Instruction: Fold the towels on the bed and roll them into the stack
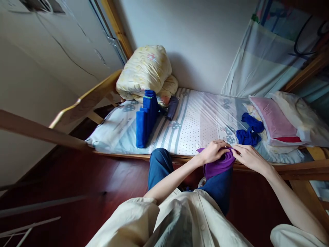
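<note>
A purple cloth (218,165) lies draped over the person's right knee at the bed's (195,123) edge, pinched from both sides: the left hand (214,151) grips its top fold with curled fingers, and the right hand (250,158) nips the same fold just beside it. Beyond the right hand lies a crumpled blue cloth (250,132) near a pink pillow (273,120); well left of the left hand stands a stack of folded blue cloths (146,118).

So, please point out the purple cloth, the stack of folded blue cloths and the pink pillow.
purple cloth (218,164), head view, on its rolled middle between both hands.
stack of folded blue cloths (145,120), head view, on the side of the stack.
pink pillow (272,120), head view, on its top face.
</note>
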The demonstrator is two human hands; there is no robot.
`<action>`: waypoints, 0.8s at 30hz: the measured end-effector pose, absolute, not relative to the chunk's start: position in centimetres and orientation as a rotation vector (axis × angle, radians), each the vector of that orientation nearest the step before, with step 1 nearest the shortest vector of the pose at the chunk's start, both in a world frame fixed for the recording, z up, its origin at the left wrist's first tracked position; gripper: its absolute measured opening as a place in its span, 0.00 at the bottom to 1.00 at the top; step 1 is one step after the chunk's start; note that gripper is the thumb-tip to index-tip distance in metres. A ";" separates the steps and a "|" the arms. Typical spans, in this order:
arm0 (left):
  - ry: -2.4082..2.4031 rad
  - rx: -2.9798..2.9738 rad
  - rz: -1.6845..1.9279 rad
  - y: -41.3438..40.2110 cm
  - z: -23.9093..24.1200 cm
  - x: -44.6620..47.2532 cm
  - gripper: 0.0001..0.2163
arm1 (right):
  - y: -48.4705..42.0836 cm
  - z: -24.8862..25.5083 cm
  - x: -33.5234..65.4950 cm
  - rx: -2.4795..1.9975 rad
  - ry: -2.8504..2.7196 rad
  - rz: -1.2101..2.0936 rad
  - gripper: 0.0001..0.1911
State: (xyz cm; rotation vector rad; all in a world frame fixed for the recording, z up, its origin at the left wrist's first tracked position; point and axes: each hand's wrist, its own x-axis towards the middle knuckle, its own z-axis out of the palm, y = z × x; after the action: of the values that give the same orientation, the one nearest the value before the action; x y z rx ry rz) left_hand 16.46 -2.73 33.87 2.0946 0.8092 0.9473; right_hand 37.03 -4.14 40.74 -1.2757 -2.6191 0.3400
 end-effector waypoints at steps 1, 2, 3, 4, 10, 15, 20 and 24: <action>0.826 2.109 0.913 -2.9 34.2 16.0 0.09 | -4.4 41.0 37.1 -1.248 -2.642 0.334 0.16; 0.839 2.121 0.877 -3.0 34.5 15.6 0.09 | -4.6 41.4 37.1 -1.222 -2.660 0.338 0.16; 0.846 2.129 0.842 -3.1 34.8 15.2 0.08 | -4.8 41.8 37.2 -1.200 -2.674 0.346 0.16; 0.841 2.130 0.807 -3.3 35.2 15.0 0.08 | -5.0 42.2 37.1 -1.183 -2.684 0.353 0.16; 0.824 2.097 0.716 -3.9 37.3 14.9 0.11 | -6.1 43.5 36.4 -1.101 -2.741 0.268 0.14; 1.010 2.279 0.696 -4.8 37.6 15.6 0.08 | -6.6 43.5 36.3 -1.077 -2.688 0.131 0.13; 1.188 2.335 0.676 -4.2 36.5 15.7 0.11 | -6.8 43.8 36.2 -1.047 -2.586 0.065 0.12; 1.325 2.304 0.766 -2.6 34.5 12.7 0.18 | -6.8 43.9 37.2 -1.069 -2.424 -0.080 0.14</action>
State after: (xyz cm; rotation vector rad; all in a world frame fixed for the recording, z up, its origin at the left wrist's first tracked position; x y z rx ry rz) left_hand 12.71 -2.64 34.54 2.3038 1.3246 0.7659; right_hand 37.19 -6.75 43.90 -1.0695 -2.4244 -0.0795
